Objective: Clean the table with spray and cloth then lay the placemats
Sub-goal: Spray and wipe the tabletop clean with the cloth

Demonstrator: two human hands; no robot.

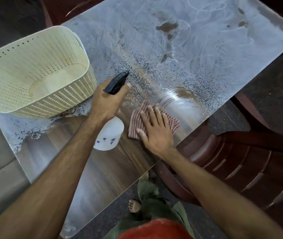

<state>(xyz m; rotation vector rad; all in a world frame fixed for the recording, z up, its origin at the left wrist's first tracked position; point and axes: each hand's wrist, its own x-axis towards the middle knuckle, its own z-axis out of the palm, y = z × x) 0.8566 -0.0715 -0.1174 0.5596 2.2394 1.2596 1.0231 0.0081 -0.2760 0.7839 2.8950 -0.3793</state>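
Observation:
My left hand (107, 102) grips a white spray bottle (110, 135) by its black trigger head, nozzle aimed at the table's middle. My right hand (154, 128) lies flat, fingers spread, on a red-and-white striped cloth (173, 123) pressed to the table near its right edge. The table (206, 49) is coated in whitish dust with swirl marks. Fine droplets speckle its middle, and a wiped glossy wood patch shows just beyond the cloth. No placemats are in view.
A cream perforated plastic basket (34, 69) stands on the table's left side, close to my left hand. Dark red plastic chairs (240, 161) stand along the right edge and at the far left corner. My legs and bare foot show below the near edge.

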